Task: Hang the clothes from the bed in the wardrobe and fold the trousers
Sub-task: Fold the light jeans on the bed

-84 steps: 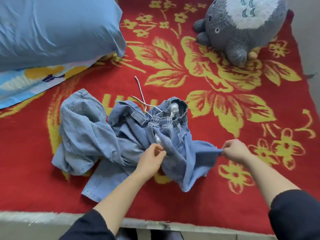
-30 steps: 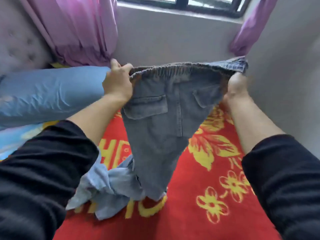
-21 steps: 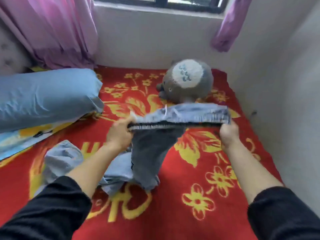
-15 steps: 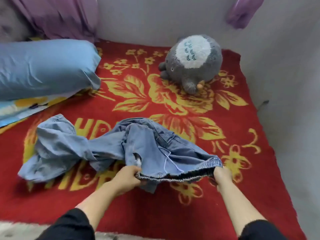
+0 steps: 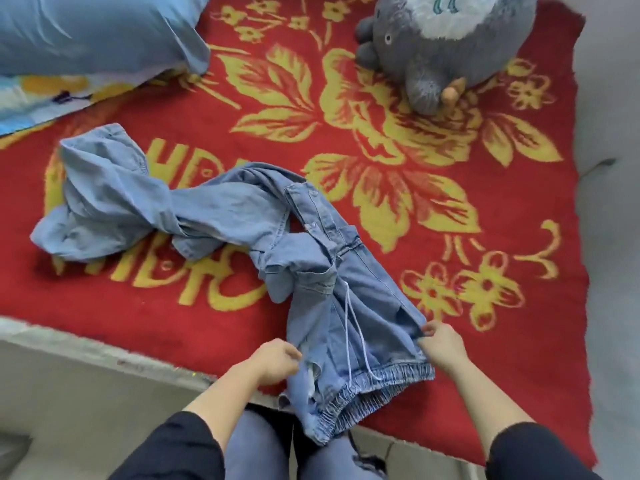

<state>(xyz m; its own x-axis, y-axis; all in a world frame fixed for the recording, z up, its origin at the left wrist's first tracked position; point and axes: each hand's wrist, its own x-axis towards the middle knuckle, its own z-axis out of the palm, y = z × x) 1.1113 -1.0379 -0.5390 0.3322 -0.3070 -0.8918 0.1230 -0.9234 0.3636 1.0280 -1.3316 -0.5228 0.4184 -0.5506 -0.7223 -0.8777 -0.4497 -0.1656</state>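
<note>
Black sleeves (image 5: 173, 448) bunched at both elbows, left hand (image 5: 273, 362) and right hand (image 5: 443, 344) bare, legs in dusty-blue jeans (image 5: 263, 452), frayed rip (image 5: 367, 462) showing.

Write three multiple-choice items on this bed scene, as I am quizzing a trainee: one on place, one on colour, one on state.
1. Where is the plush toy? A under the trousers; B on the blanket, beyond them; C off the bed.
2. The blanket is: A red with yellow flowers; B plain green; C white.
3. The trousers are: A folded; B on a hanger; C unfolded, held near the waistband.
Key: B, it sits beyond the denim; A, the pattern shows; C, the left hand and right hand grip the spread cloth.
</note>
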